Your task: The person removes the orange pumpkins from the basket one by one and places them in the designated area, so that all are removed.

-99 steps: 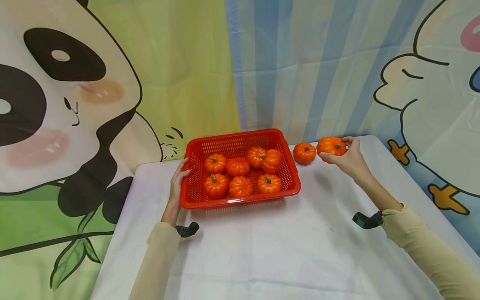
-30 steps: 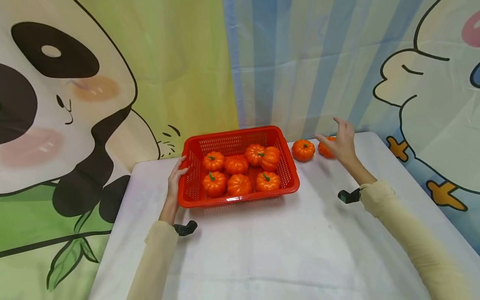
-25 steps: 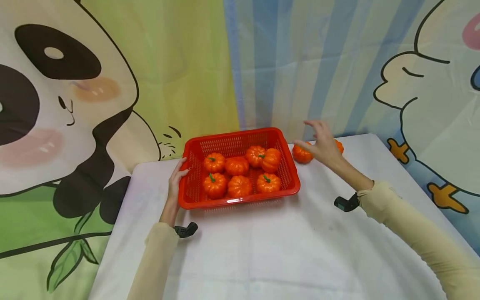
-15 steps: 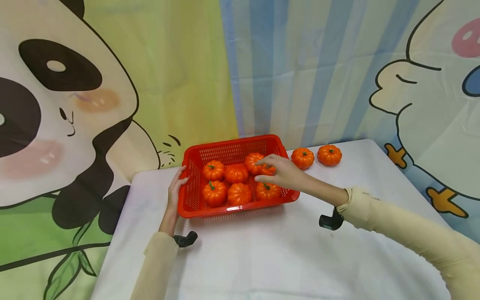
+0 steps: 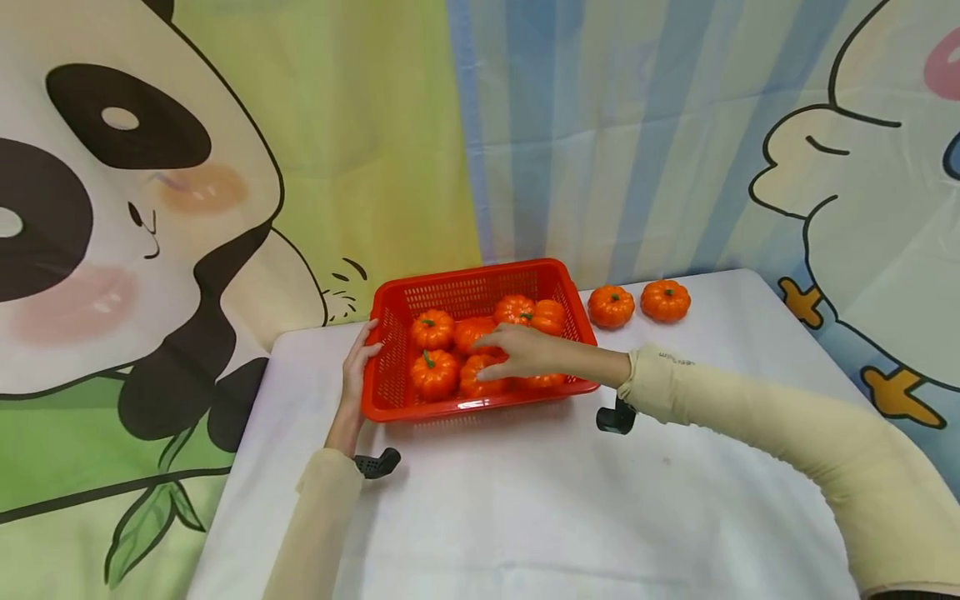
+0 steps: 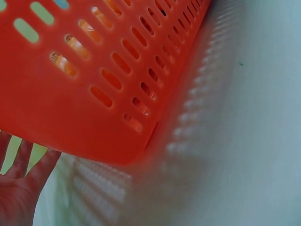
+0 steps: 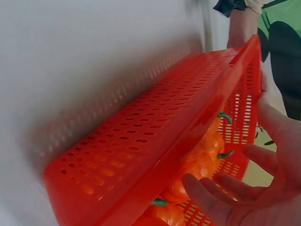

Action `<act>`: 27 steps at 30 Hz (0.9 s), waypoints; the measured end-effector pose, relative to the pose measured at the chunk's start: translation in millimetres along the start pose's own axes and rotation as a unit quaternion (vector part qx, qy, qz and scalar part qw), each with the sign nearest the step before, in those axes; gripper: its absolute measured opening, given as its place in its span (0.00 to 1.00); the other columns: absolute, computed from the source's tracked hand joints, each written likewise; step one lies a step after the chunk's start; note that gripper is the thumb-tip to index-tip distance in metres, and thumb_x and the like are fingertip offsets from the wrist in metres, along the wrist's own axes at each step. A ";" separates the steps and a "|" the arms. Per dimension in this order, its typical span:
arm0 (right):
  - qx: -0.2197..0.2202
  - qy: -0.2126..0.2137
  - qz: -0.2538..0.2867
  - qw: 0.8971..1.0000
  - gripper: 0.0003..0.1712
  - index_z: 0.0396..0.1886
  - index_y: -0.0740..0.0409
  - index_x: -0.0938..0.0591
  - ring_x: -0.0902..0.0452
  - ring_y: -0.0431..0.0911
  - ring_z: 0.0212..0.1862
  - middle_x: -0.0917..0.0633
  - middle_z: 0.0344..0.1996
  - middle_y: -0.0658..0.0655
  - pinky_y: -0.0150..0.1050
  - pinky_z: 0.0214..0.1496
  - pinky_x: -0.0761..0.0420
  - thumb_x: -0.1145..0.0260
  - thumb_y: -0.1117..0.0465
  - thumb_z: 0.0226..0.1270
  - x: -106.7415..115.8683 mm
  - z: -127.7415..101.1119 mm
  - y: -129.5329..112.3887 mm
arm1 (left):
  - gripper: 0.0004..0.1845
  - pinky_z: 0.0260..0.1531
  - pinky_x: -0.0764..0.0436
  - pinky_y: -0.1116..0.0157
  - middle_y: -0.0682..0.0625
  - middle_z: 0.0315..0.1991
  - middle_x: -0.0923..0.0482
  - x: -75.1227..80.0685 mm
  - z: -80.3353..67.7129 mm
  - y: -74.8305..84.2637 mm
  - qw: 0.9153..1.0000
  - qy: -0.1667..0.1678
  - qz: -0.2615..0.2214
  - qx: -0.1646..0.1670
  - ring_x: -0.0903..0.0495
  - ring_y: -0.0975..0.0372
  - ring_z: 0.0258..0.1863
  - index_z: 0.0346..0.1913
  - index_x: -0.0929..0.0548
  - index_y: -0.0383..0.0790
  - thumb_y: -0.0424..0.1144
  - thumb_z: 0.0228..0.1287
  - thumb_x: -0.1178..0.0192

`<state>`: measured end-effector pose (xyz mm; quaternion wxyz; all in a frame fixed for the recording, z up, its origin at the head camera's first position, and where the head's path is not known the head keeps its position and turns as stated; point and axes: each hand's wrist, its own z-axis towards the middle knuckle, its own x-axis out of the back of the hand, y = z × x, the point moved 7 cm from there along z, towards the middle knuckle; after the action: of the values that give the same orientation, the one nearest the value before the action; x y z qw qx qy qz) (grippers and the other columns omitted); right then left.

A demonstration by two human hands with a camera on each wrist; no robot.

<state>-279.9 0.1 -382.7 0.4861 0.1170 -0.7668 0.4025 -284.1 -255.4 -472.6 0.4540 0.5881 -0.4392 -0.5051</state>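
Observation:
My left hand [image 5: 356,371] holds the left end of a red plastic basket [image 5: 480,405], its fingers over the rim. Inside sit several small orange pumpkins [image 5: 435,375] with green stems. My right hand [image 5: 521,350] reaches in over them from the right, fingers spread and gripping nothing. Beneath its fingertips is a front-middle pumpkin [image 5: 477,385]; whether they touch, I cannot tell. The right wrist view shows the right hand [image 7: 254,188] with loosely extended fingers beside the pumpkins [image 7: 200,165]. The hand and forearm partly hide the pumpkins at the basket's right.
Two more pumpkins stand side by side right of the basket, a nearer one [image 5: 611,307] and an outer one [image 5: 665,301]. All rest on a white-covered table [image 5: 525,500]. Behind it hangs a printed curtain [image 5: 375,167] with a panda and a bird.
My right hand has set the outer pumpkin down on the table, let go of it, and swung left over the basket. The left hand has stayed at the basket's left end.

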 end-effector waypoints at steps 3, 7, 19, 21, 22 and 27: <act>0.000 -0.017 -0.012 1.000 0.34 0.67 0.57 0.27 0.30 0.54 0.65 0.22 0.62 0.57 0.49 0.68 0.29 0.34 0.46 0.65 -5.8 8.4 0.8 | 0.27 0.74 0.43 0.57 0.60 0.76 0.45 -1.2 1.6 -0.1 1.000 0.001 -0.002 0.003 0.41 0.59 0.72 0.73 0.37 0.55 0.35 0.73 0.61; 0.004 -0.035 -0.027 0.999 0.33 0.66 0.58 0.27 0.28 0.52 0.62 0.20 0.60 0.58 0.46 0.67 0.29 0.34 0.48 0.65 -17.3 17.3 0.5 | 0.27 0.75 0.43 0.58 0.60 0.76 0.46 -1.5 -0.7 -2.2 1.000 0.002 -0.001 0.009 0.42 0.60 0.72 0.73 0.38 0.54 0.35 0.73 0.61; 0.008 -0.052 -0.061 0.997 0.27 0.60 0.59 0.21 0.26 0.50 0.62 0.17 0.57 0.56 0.45 0.67 0.29 0.33 0.51 0.64 -33.2 40.1 -5.1 | 0.27 0.74 0.43 0.57 0.59 0.76 0.46 1.6 -3.5 -0.4 1.000 0.003 0.008 0.007 0.41 0.57 0.72 0.73 0.38 0.55 0.36 0.74 0.62; 0.013 -0.054 -0.073 0.996 0.27 0.59 0.59 0.21 0.25 0.51 0.61 0.16 0.55 0.57 0.44 0.66 0.28 0.32 0.51 0.63 -34.1 42.1 -7.3 | 0.26 0.74 0.42 0.58 0.59 0.76 0.46 1.0 -2.2 0.1 1.000 0.003 0.007 0.006 0.41 0.57 0.71 0.73 0.38 0.55 0.36 0.74 0.62; 0.015 -0.053 -0.077 0.996 0.27 0.59 0.60 0.20 0.24 0.51 0.60 0.16 0.54 0.57 0.44 0.66 0.28 0.31 0.52 0.63 -34.1 42.9 -8.3 | 0.26 0.74 0.42 0.58 0.59 0.76 0.45 0.7 -1.7 0.2 1.000 0.003 0.004 0.005 0.41 0.57 0.71 0.73 0.38 0.55 0.36 0.74 0.62; 0.014 -0.052 -0.088 0.995 0.29 0.58 0.60 0.20 0.24 0.52 0.58 0.16 0.52 0.59 0.44 0.65 0.28 0.28 0.53 0.59 -36.1 45.2 -11.2 | 0.26 0.74 0.42 0.58 0.60 0.76 0.46 -0.4 -0.7 -1.0 1.000 0.003 -0.004 0.014 0.41 0.58 0.71 0.73 0.38 0.55 0.36 0.74 0.62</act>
<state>-284.9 -47.9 -416.5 0.4773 0.2115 -0.7723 0.3619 -283.4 -254.7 -473.4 0.4453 0.5977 -0.4423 -0.4989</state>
